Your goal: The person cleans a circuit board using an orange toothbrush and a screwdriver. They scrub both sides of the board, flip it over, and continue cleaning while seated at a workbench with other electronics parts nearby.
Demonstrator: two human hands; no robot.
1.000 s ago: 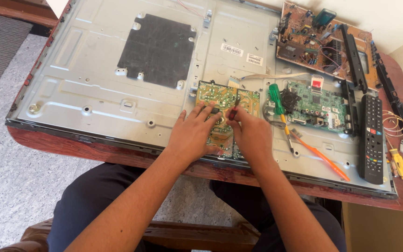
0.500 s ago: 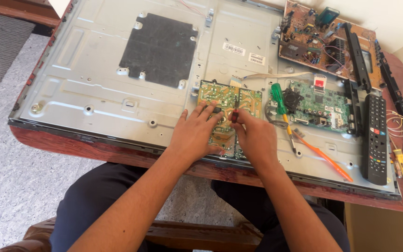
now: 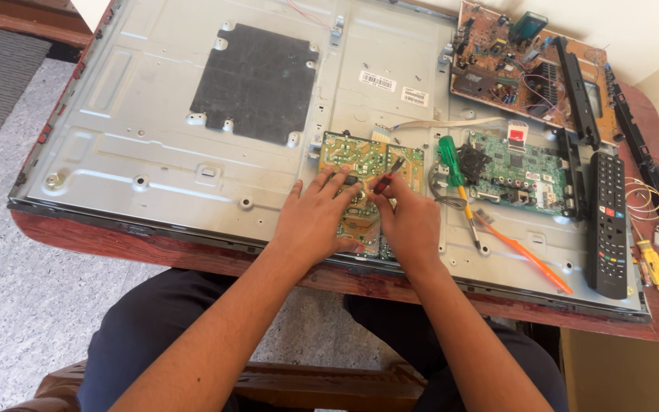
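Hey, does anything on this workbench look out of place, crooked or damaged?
Nothing looks damaged or spilled. One oddity: the brown circuit board at the far right lies loose and tilted, partly over the metal back panel edge. The green-handled screwdriver and an orange tool lie loose on the panel beside the right hand.

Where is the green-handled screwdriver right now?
The green-handled screwdriver lies on the metal panel, just right of the right hand, beside the green circuit board.
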